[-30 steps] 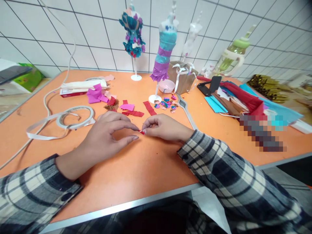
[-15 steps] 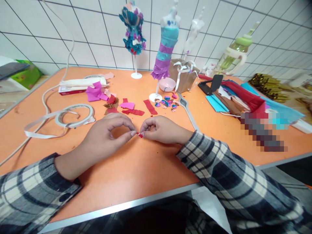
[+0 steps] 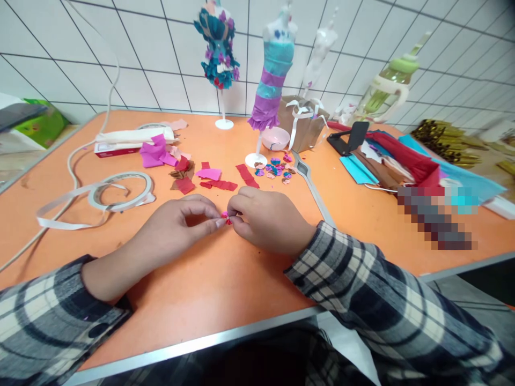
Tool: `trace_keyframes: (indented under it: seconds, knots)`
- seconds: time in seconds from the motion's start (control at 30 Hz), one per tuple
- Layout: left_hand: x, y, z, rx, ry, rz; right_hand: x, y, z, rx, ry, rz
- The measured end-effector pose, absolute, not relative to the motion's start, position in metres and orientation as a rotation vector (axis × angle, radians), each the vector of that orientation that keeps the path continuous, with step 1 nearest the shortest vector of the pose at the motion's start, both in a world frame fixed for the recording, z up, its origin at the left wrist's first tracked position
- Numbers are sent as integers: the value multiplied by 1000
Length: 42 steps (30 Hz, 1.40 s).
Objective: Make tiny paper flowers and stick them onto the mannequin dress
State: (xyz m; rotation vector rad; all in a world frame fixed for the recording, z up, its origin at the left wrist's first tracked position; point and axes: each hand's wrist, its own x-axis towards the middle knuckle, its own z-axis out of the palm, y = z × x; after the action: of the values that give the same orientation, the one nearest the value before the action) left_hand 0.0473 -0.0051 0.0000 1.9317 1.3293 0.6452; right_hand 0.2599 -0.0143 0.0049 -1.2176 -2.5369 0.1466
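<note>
Between my fingertips is a tiny red and pink crepe paper bow, fanned out at its ends. My left hand pinches it with thumb and index finger from the left. From the other side, my right hand grips it between thumb and curled fingers. Just beyond my hands lie red paper strips and a pink paper piece. Several small finished paper bows in blue, purple and peach are heaped near the foot of a mannequin wrapped in turquoise and purple paper.
White tape rolls and a cable occupy the left. Behind stand a blue-dressed mannequin, a pink bowl and a brown paper bag. To the right are tweezers or scissors-like grey tool, a phone stand, folded paper and a bottle.
The red piece between my fingers now shows pink too and spreads at its ends. My right hand has turned over and closed in on it; my left hand has shifted slightly.
</note>
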Motion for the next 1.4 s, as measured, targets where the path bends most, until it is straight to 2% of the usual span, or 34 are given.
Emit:
trace_keyframes:
  seconds: [0.33,0.77,1.4]
  knots:
    - [45,0,-11,2010,1352,566,257,-15,1,-1248,-2597,127]
    - [41,-7,-15,2750,1241,555,258,-15,0,-1247,-2713,147]
    - [49,-9,-11,2580,1341,459,259,-6,-4,-1211,-2617,376]
